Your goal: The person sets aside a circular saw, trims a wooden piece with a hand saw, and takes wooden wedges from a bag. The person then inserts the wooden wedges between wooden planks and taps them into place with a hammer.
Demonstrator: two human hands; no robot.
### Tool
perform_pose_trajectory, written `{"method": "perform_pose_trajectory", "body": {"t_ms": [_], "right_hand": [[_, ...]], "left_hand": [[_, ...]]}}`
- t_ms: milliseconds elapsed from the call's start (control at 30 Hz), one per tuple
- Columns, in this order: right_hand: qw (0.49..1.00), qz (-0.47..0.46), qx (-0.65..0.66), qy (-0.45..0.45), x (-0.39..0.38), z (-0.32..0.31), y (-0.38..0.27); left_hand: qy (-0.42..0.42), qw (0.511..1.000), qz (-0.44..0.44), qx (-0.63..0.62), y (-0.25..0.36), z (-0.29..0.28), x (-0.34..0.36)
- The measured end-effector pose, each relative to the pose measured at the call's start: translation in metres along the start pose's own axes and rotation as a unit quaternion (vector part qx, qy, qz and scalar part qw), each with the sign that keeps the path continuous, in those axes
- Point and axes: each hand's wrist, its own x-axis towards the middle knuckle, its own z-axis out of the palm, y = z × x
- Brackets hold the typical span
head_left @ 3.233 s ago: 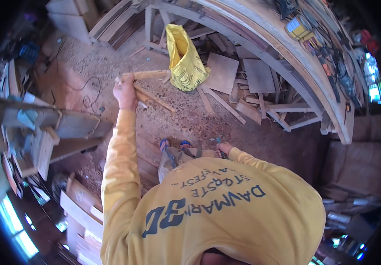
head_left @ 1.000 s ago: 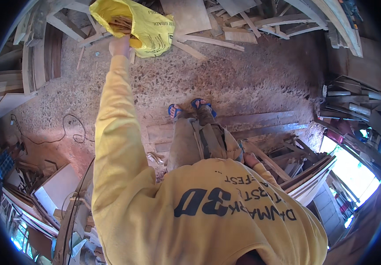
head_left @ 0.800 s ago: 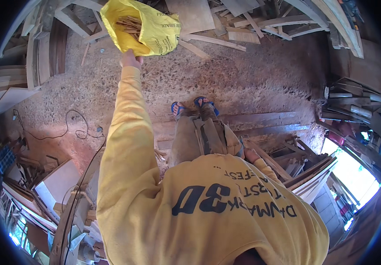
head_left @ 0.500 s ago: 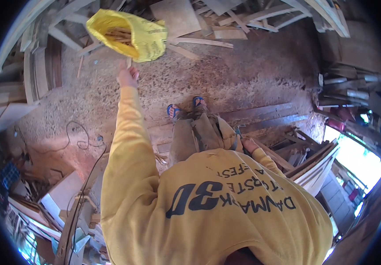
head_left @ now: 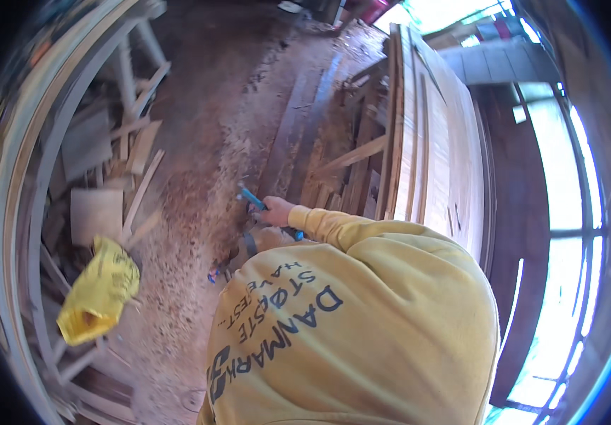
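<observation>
My right hand (head_left: 277,211) is closed around a slim blue-handled tool (head_left: 252,199), held in front of my body. A small greyish end sticks out past the fingers, and a blue bit shows below the hand; its exact kind is too small to make out. My left hand is out of sight. On the floor to the left lies a yellow sack (head_left: 111,276), its mouth toward the near left. Little of what is inside it can be seen now.
Tall wooden boards (head_left: 440,142) lean in a stack along the right. Flat wood pieces (head_left: 96,216) and offcuts lie at the left, beside a curved wooden frame (head_left: 33,177). Long dark planks (head_left: 281,134) rest on the dusty floor ahead.
My view has swung to the right, so the yellow sack now sits at the lower left. The left hand, earlier reaching to the sack, has left the picture. The right hand shows more fully.
</observation>
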Motion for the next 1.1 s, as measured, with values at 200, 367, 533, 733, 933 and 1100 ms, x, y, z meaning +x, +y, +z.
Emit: {"method": "perform_pose_trajectory", "body": {"t_ms": [200,367,533,733,933,1100], "right_hand": [[0.988,-0.084,0.103,0.074,0.005,-0.046,0.079],[0.962,0.015,0.253,0.105,-0.020,-0.107,0.120],[0.902,0.036,0.342,0.261,-0.043,-0.143,0.167],[0.824,0.100,0.383,0.406,-0.086,-0.135,0.202],[0.788,0.215,0.366,0.446,-0.108,-0.142,0.177],[0.667,0.288,0.459,0.511,-0.066,-0.142,0.142]], "left_hand": [[-0.042,0.985,0.033,0.167,0.146,0.101,0.009],[-0.120,0.957,0.125,0.234,0.272,0.247,0.013],[-0.241,0.893,0.239,0.296,0.303,0.514,-0.057],[-0.443,0.748,0.168,0.465,0.211,0.745,-0.131],[-0.491,0.680,0.085,0.538,0.140,0.912,-0.131],[-0.525,0.631,0.069,0.567,0.092,1.027,-0.133]]}}
